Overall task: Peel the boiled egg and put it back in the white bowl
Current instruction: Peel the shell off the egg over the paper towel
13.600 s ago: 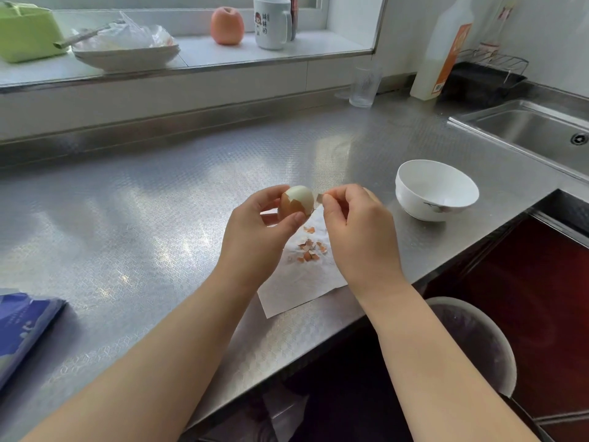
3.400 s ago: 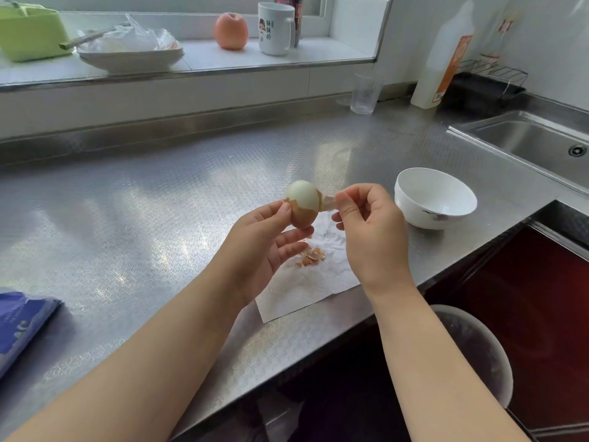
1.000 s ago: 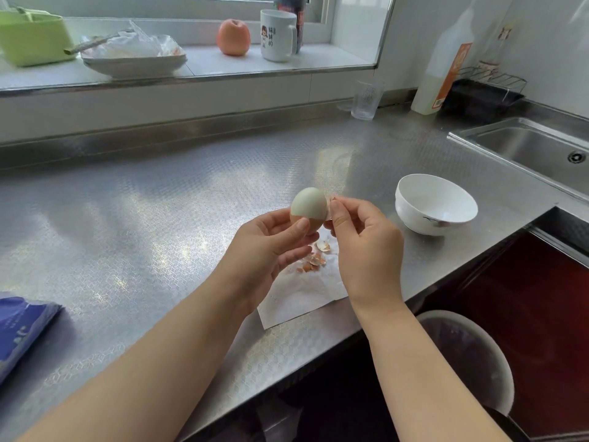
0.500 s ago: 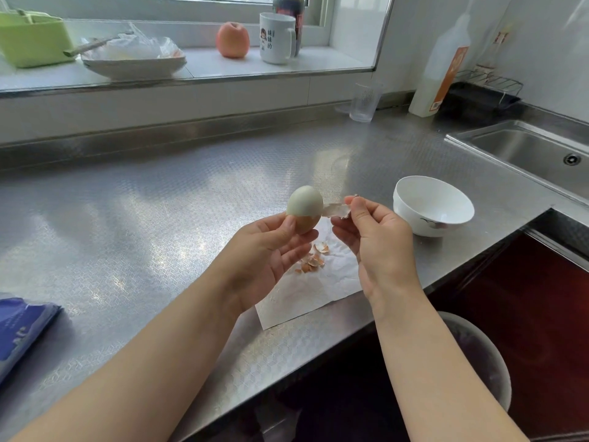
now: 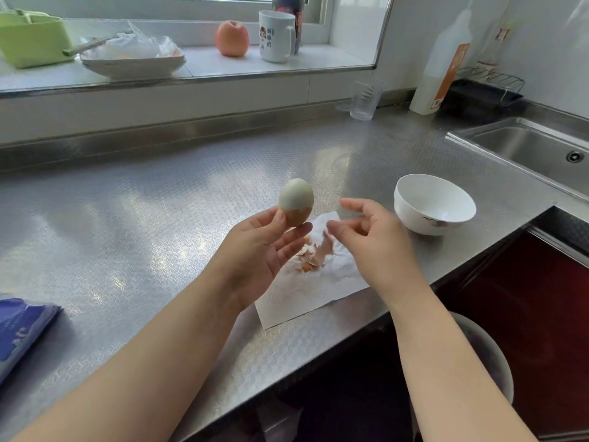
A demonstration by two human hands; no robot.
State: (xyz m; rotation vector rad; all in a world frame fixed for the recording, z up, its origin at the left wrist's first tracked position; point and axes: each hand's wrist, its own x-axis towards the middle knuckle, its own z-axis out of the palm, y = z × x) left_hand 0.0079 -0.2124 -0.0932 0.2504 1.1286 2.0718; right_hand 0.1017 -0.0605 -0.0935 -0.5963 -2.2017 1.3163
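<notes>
Since half a second ago, right hand is letting go of its shell strip, fingers loosely spread. Left hand is pinching the half-peeled egg upright above the bench; white bowl is sitting at 3 o'clock.

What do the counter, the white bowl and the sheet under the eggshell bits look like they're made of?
Counter: likely stainless steel, embossed in a small repeating pattern, with soft glare patches.
White bowl: looks like glazed ceramic, glossy white with a small dark motif; smooth plastic is possible.
Sheet: thin, matte, creased white paper, probably a paper towel, under the shell bits.
</notes>
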